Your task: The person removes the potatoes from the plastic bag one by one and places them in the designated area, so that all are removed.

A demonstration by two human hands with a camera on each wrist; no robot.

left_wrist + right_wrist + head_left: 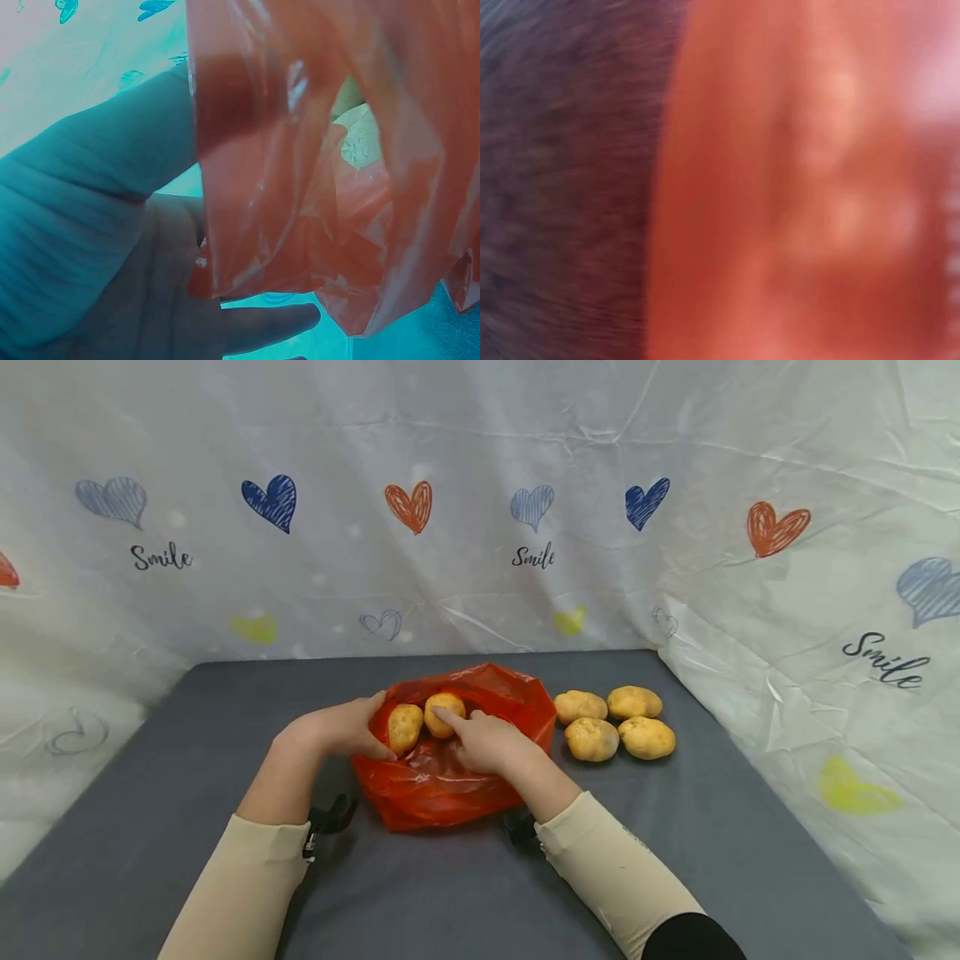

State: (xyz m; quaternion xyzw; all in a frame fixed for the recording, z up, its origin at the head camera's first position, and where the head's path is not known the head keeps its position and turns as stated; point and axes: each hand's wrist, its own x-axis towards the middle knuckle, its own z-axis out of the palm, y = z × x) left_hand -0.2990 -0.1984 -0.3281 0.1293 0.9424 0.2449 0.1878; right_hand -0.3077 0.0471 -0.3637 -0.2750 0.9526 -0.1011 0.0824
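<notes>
A red plastic bag (465, 793) lies gaping on the dark table. Two potatoes show in its mouth: one potato (405, 729) on the left, another potato (444, 714) beside it. At the bag's left side my left hand (341, 727) touches the rim, thumb and fingers spread around the left potato. The left wrist view shows thin red film across that hand's thumb, with one finger (270, 326) straight below it. My right hand (487, 743) reaches in from the right, its extended finger resting on the second potato; its other fingers are mostly hidden. The right wrist view is blurred red film.
Several more potatoes (648, 738) sit close together on the table (615, 827), just right of the bag. Behind the table hangs a pale sheet (465, 577) printed with hearts; it also runs along both sides.
</notes>
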